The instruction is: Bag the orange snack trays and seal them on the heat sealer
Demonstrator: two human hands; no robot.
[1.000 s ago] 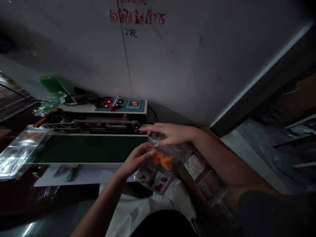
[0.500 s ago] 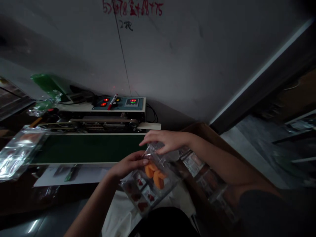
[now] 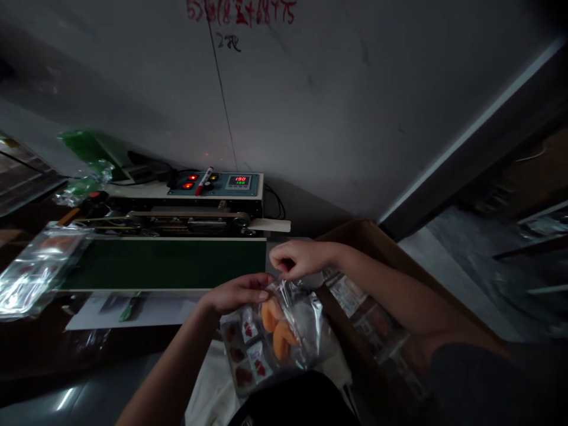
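Left hand (image 3: 237,294): grip clamped on clear bag (image 3: 290,322), top edge. Right hand (image 3: 302,259): grip pinched just beside. Bag's long axis: below both.

Beyond the grip and leftward, a red-and-white marker (image 3: 205,180) lies slantwise on a control panel (image 3: 217,190). Farther left sits a green package (image 3: 86,148). Left of the grip, a green object (image 3: 128,310) rests on a white sheet (image 3: 95,316). Red writing (image 3: 242,12) marks the wall (image 3: 310,106) beyond.
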